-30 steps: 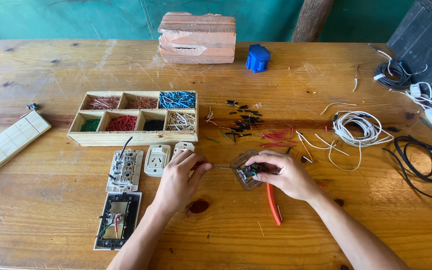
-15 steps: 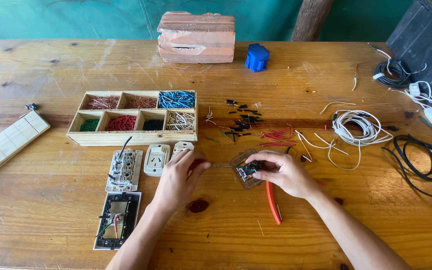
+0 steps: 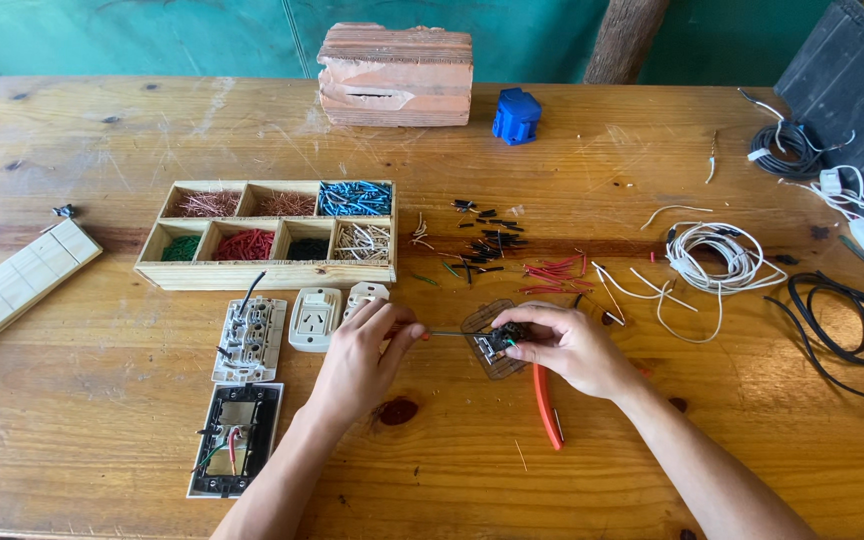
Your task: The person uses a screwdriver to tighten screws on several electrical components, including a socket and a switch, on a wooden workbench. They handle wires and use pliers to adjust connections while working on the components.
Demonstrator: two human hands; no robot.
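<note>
A: The left hand is pinching the handle of a thin screwdriver, fingers clenched around it, and the shaft is running level, left to right, straight toward the socket module.

B: And that module is sitting in the right hand, whose fingers are gripping it from the far side, holding it just above the wooden surface, near the front middle.

A: So the tool's long axis is pointing rightward, tip meeting the module's left face. Whether it is actually seated in a screw, that is too small to tell.

B: The right hand is the nearer one to the module, obviously. The orange-handled pliers are lying just below that hand, handles trailing toward the near edge.

A: Crowding on the left: two white outlets just beside the left knuckles, the wooden tray of wire pieces beyond.

B: Open room is lying toward the near edge, between the forearms.
</note>
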